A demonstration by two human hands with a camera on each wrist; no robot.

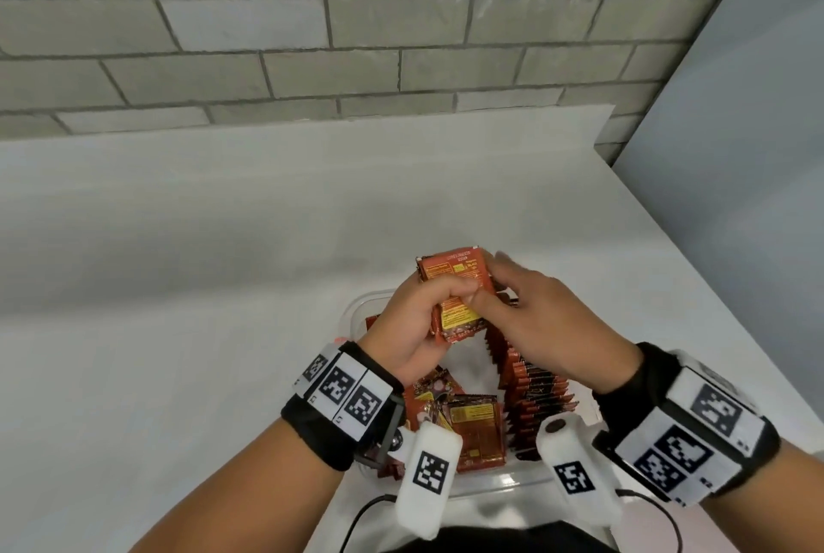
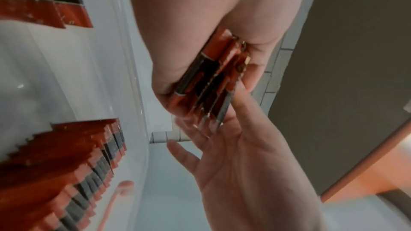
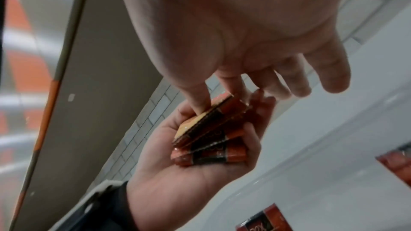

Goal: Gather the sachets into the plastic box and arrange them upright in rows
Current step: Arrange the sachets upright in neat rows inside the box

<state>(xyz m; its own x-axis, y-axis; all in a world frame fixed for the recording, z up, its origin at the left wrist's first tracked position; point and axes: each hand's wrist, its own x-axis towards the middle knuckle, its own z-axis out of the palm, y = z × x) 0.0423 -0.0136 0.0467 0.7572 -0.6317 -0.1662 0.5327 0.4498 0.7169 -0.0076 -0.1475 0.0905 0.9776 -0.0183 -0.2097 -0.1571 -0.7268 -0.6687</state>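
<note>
My left hand (image 1: 428, 307) grips a small stack of red sachets (image 1: 450, 269) above the clear plastic box (image 1: 353, 316). My right hand (image 1: 495, 280) pinches the same stack, thumb on the printed face and forefinger behind, the other fingers straight. The left wrist view shows the stack (image 2: 206, 80) edge-on between both hands. In the right wrist view the stack (image 3: 211, 136) is fanned slightly. A long row of upright sachets (image 1: 535, 392) fills the box's right side. Loose sachets (image 1: 472, 427) lie flat in its near left part.
The box stands at the near edge of a white table (image 1: 178, 285). Behind it is a grey brick wall (image 1: 356, 39), and a grey panel (image 1: 735, 151) closes the right side. A black cable (image 1: 356, 521) runs below the box.
</note>
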